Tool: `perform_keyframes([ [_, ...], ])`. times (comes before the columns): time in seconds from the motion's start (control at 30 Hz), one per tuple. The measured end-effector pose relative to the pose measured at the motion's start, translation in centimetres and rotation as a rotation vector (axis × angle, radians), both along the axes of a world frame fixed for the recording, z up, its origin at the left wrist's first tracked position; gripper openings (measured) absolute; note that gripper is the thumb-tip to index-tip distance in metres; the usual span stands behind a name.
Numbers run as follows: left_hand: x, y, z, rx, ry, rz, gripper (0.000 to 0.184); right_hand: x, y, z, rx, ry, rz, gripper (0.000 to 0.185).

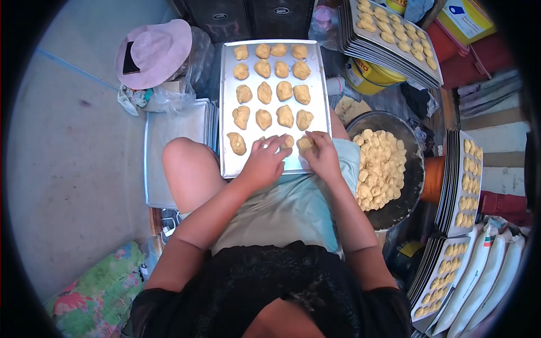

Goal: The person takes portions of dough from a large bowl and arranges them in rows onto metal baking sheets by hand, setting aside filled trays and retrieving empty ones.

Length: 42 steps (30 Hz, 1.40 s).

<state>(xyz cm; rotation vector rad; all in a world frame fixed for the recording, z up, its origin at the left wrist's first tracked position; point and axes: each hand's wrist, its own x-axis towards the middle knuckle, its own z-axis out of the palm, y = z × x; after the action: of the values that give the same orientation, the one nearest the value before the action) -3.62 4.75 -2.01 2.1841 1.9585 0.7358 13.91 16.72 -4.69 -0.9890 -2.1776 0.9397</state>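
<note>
A metal baking tray (pixel 226 101) rests across my lap, carrying rows of lumpy yellow dough pieces (pixel 264 93). Near its front edge, my left hand (pixel 266 160) has its fingertips curled at a small dough piece (pixel 288 141). Just to the right, my right hand (pixel 324 155) pinches another dough piece (pixel 306 144) between thumb and fingers. Both pieces are low over the tray; whether they touch it cannot be made out. One lump (pixel 236 143) lies left of my left hand, which hides part of the front row.
At my right stands a black basin (pixel 416 186) heaped with dough pieces (pixel 380 166). Stacked trays of shaped dough (pixel 394 31) rise at the back right, with more stacks (pixel 466 186) at far right. Bare trays (pixel 169 158) lie left, below a pink hat (pixel 155 53).
</note>
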Motion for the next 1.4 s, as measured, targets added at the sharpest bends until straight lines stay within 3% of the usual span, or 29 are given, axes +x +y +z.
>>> perform_keyframes([
  [0.17,-1.8,-2.7,-0.9,-0.025,-0.111,0.269,0.039,0.0,0.3,-0.5,-0.087,-0.167,0.028,0.040],
  [0.2,-2.1,-2.9,-1.3,-0.034,-0.109,0.304,0.041,-0.2,0.1,0.6,0.006,-0.225,0.039,0.041],
  [0.27,-2.4,-3.1,-2.8,-0.108,-0.121,0.261,0.046,-1.2,-0.8,2.7,0.195,-0.341,0.064,0.044],
  [0.43,-2.2,-2.9,-2.3,-0.196,-0.339,0.278,0.045,-3.1,-1.9,1.2,0.257,-0.368,0.242,0.056],
  [0.5,-3.2,-2.8,-1.5,-0.049,-0.130,0.377,0.045,-3.2,-1.5,2.4,0.158,-0.444,0.306,0.059],
  [0.57,-4.4,-3.1,-0.6,0.101,0.064,0.523,0.041,-2.8,-0.2,2.4,0.126,-0.358,0.186,0.060],
  [0.67,-7.0,-3.5,-2.9,-0.064,-0.296,0.596,0.038,-2.4,2.4,0.2,0.123,-0.159,-0.044,0.060],
  [0.73,-7.3,-3.5,-3.5,-0.036,-0.313,0.494,0.035,-3.2,4.2,0.0,0.097,-0.014,-0.083,0.058],
  [0.83,-6.5,-3.3,-2.4,-0.084,-0.281,0.430,0.036,-3.8,6.2,-1.2,-0.086,-0.040,0.056,0.054],
  [0.93,-6.2,-2.5,-1.4,-0.015,-0.218,0.511,0.040,-3.8,6.1,-1.5,0.091,-0.006,0.007,0.054],
  [1.03,-8.2,0.4,-2.2,0.115,-0.188,0.526,0.043,-4.0,6.1,-1.8,0.056,-0.069,-0.015,0.054],
  [1.07,-8.7,0.9,-2.6,0.046,-0.205,0.502,0.044,-4.0,5.8,-2.0,0.039,-0.090,-0.028,0.055],
  [1.17,-9.9,2.3,-3.0,-0.108,-0.295,0.485,0.048,-5.8,3.7,2.1,0.343,-0.194,-0.017,0.056],
  [1.23,-10.0,2.4,-2.6,-0.184,-0.417,0.534,0.049,-7.2,3.1,2.1,0.342,-0.287,0.111,0.056],
  [1.33,-8.3,2.4,-1.3,-0.056,-0.044,0.614,0.047,-8.2,3.7,1.1,0.295,-0.383,0.152,0.054],
  [1.4,-7.3,3.4,-0.5,0.038,0.013,0.466,0.043,-8.3,3.9,1.2,0.292,-0.375,0.118,0.052],
])
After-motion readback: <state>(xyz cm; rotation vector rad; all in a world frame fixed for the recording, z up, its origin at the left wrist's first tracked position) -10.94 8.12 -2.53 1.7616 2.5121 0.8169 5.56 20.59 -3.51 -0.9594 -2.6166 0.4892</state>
